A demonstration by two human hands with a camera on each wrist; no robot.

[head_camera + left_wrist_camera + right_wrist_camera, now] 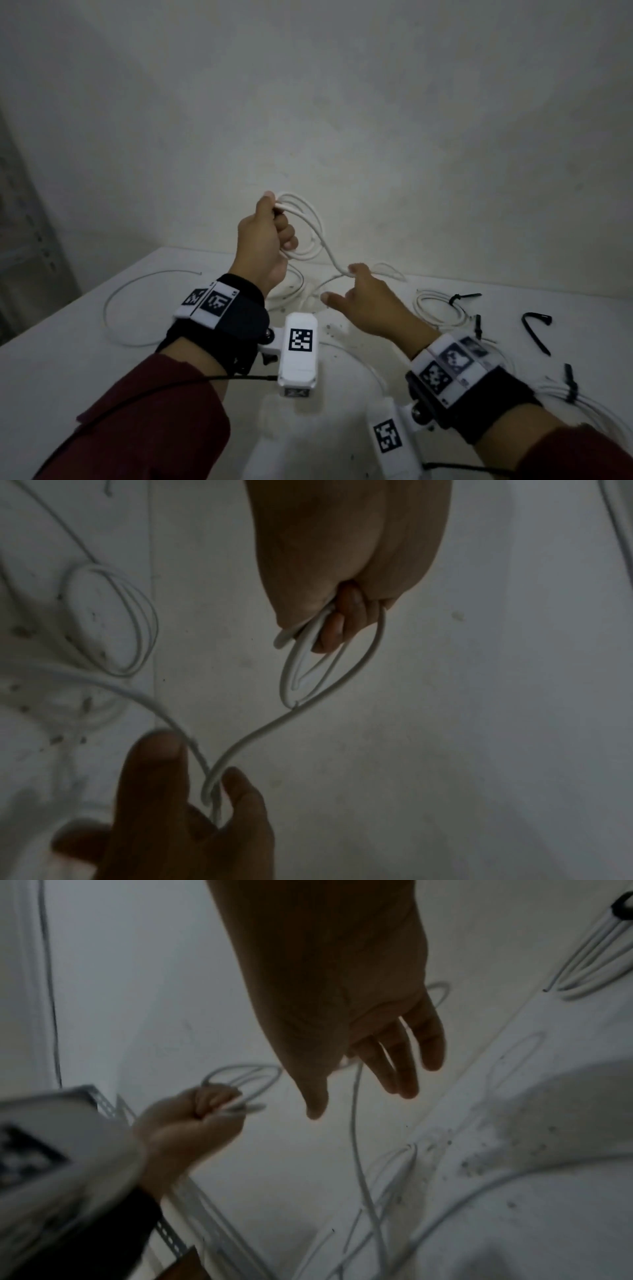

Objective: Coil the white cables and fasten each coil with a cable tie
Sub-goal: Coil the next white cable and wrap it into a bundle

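Head view: left hand point(265, 236) is up above the surface point(85, 342), clenched on a half-made coil point(305, 226) of white cable, several loops bunched in the fist. The free run drops from the coil down to the right hand point(359, 301), which sits lower and right of the coil; the run is hooked betw. thumb and forefinger, other fingers spread loose. Right of the coil, on the surface, lie a tied coil point(442, 308), a spare black tie point(536, 330), and a 2nd tied bundle point(575, 397) at the frame edge; left of the coil, a loose cable point(137, 308) in a wide arc. Left wrist view: loops point(308, 664) hang from the fist unevenly, one short end poking out w/o much grip, so prob. the first thing to slip if the fist eases for the next wrap. The run bends sharply at the right hand's fingers point(240, 791); a pull there could kink it or drag the loops open. Right wrist view: run point(356, 1137) trails down from the coil into other cables on the surface, blurred, can't tell if crossed; if tangled, the next wrap may lift a neighbour cable along. Loops of diff. size would also make a sloppy bundle for the tie.
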